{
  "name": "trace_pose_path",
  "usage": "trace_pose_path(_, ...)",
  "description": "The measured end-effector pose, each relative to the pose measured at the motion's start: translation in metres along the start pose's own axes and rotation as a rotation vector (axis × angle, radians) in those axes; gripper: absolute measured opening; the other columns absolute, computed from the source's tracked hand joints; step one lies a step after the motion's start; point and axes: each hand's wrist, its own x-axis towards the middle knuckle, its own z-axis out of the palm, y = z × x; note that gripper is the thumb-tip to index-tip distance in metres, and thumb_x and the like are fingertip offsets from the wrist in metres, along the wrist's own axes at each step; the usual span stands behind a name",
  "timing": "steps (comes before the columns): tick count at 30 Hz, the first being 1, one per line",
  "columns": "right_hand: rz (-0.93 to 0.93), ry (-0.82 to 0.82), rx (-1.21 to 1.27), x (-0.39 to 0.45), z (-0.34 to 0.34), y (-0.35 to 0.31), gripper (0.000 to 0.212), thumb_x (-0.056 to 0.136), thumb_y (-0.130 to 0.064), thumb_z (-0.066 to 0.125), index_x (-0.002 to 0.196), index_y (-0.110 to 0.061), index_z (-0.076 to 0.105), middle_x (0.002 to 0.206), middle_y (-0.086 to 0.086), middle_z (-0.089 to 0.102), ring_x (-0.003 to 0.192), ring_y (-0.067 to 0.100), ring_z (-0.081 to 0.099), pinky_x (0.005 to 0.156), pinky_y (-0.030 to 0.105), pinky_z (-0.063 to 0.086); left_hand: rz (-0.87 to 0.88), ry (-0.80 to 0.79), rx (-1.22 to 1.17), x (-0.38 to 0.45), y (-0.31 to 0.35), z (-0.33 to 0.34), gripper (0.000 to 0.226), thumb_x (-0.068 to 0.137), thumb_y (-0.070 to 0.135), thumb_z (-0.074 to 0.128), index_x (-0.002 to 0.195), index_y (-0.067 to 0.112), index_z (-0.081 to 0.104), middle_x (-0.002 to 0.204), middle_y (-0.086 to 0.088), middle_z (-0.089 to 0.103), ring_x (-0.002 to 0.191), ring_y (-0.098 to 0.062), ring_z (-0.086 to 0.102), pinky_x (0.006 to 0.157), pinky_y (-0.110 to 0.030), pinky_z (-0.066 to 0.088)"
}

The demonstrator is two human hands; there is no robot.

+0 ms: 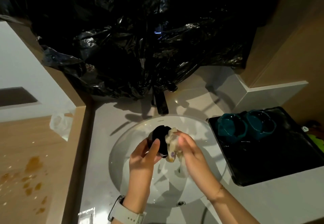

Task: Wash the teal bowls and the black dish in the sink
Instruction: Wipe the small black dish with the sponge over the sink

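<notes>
L hand [142,155] fingers clamped black dish [160,140] by rim; R hand [188,149] fingers pinched soapy cloth [172,142] against it; dish prob. wet, slippery, breakable; rim grip safest.

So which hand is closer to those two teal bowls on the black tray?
Right. The right hand, scrubbing with a cloth over the sink, is on the side toward the teal bowls. The left hand, holding the black dish, is farther away.
</notes>
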Motion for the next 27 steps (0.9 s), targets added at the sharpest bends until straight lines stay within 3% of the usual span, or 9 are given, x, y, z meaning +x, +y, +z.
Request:
trace_pose_path(2, -0.01, 0.027, -0.105, 0.004, -0.002, 0.011, 0.02, 0.097, -0.036, 0.049, 0.11, -0.03, 0.062, 0.108, -0.009, 0.066, 0.102, -0.001, 0.06, 0.09, 0.013, 0.043, 0.037, -0.012, 0.074, -0.004, -0.001, 0.003, 0.014, 0.09, 0.022, 0.069, 0.101, 0.015, 0.074, 0.087, -0.007, 0.076, 0.084, -0.028, 0.073, 0.082, -0.035, 0.056)
trace_pose_path(4, -0.028, 0.108, -0.148, 0.008, -0.003, 0.025, 0.012, 0.095, -0.026, 0.058, 0.105, -0.031, 0.061, 0.102, -0.005, 0.067, 0.09, 0.006, 0.065, 0.081, 0.02, 0.048, 0.065, -0.037, 0.137, -0.009, -0.003, 0.007, 0.01, 0.088, 0.025, 0.072, 0.098, 0.024, 0.074, 0.086, -0.002, 0.076, 0.084, -0.028, 0.071, 0.083, -0.037, 0.055)
trace_pose_path(7, 0.01, 0.235, -0.081, 0.013, -0.002, 0.031, 0.031, 0.085, -0.015, 0.07, 0.103, -0.031, 0.05, 0.092, 0.004, 0.066, 0.072, 0.012, 0.067, 0.07, 0.027, 0.054, 0.101, -0.031, 0.243, -0.014, -0.006, 0.013, 0.014, 0.083, 0.024, 0.075, 0.097, 0.022, 0.073, 0.084, 0.002, 0.076, 0.084, -0.023, 0.071, 0.083, -0.037, 0.056)
trace_pose_path(10, 0.222, 0.207, -0.061, 0.021, -0.005, 0.035, 0.045, 0.081, -0.028, 0.074, 0.113, -0.034, 0.042, 0.089, -0.002, 0.07, 0.075, 0.009, 0.069, 0.073, 0.024, 0.053, 0.086, -0.012, 0.279, -0.015, -0.007, 0.013, 0.029, 0.078, 0.037, 0.079, 0.1, 0.02, 0.072, 0.085, 0.001, 0.076, 0.083, -0.022, 0.072, 0.084, -0.042, 0.056)
trace_pose_path(12, 0.316, 0.106, -0.116, 0.025, -0.005, 0.034, 0.016, 0.086, -0.033, 0.068, 0.091, -0.021, 0.058, 0.073, 0.001, 0.066, 0.071, 0.013, 0.062, 0.068, 0.023, 0.048, 0.045, -0.026, 0.254, -0.014, -0.007, 0.01, 0.043, 0.068, 0.052, 0.076, 0.1, 0.024, 0.072, 0.088, 0.001, 0.076, 0.087, -0.026, 0.071, 0.087, -0.048, 0.055)
trace_pose_path(14, 0.298, 0.089, -0.211, 0.029, -0.005, 0.038, 0.03, 0.09, -0.033, 0.063, 0.077, -0.006, 0.061, 0.067, 0.006, 0.061, 0.068, 0.018, 0.059, 0.069, 0.029, 0.047, 0.0, -0.069, 0.237, -0.01, -0.007, 0.006, 0.045, 0.063, 0.053, 0.076, 0.099, 0.026, 0.072, 0.092, -0.002, 0.075, 0.09, -0.029, 0.071, 0.09, -0.051, 0.055)
trace_pose_path(18, 0.153, 0.092, -0.578, 0.032, -0.01, 0.034, 0.029, 0.092, -0.04, 0.057, 0.083, -0.013, 0.061, 0.073, 0.001, 0.064, 0.073, 0.019, 0.061, 0.069, 0.028, 0.047, -0.144, -0.316, 0.275, 0.002, 0.007, -0.003, 0.03, 0.086, 0.036, 0.073, 0.112, 0.027, 0.063, 0.107, -0.006, 0.071, 0.093, -0.018, 0.072, 0.081, -0.041, 0.061)
trace_pose_path(21, 0.056, 0.097, -0.723, 0.032, -0.009, 0.028, 0.041, 0.092, -0.048, 0.052, 0.081, -0.01, 0.063, 0.073, 0.008, 0.067, 0.074, 0.024, 0.062, 0.072, 0.033, 0.05, -0.153, -0.438, 0.399, 0.006, 0.018, -0.004, 0.027, 0.097, 0.048, 0.049, 0.115, 0.029, 0.055, 0.093, -0.003, 0.074, 0.079, -0.017, 0.074, 0.077, -0.038, 0.061)
trace_pose_path(27, 0.185, 0.062, -0.525, 0.026, -0.011, 0.02, 0.045, 0.088, -0.056, 0.049, 0.077, -0.013, 0.061, 0.07, 0.005, 0.065, 0.073, 0.021, 0.063, 0.072, 0.032, 0.05, 0.047, -0.26, 0.746, 0.004, 0.012, 0.007, 0.033, 0.104, 0.043, 0.031, 0.112, 0.018, 0.051, 0.075, -0.008, 0.067, 0.049, -0.011, 0.059, 0.052, -0.018, 0.046)
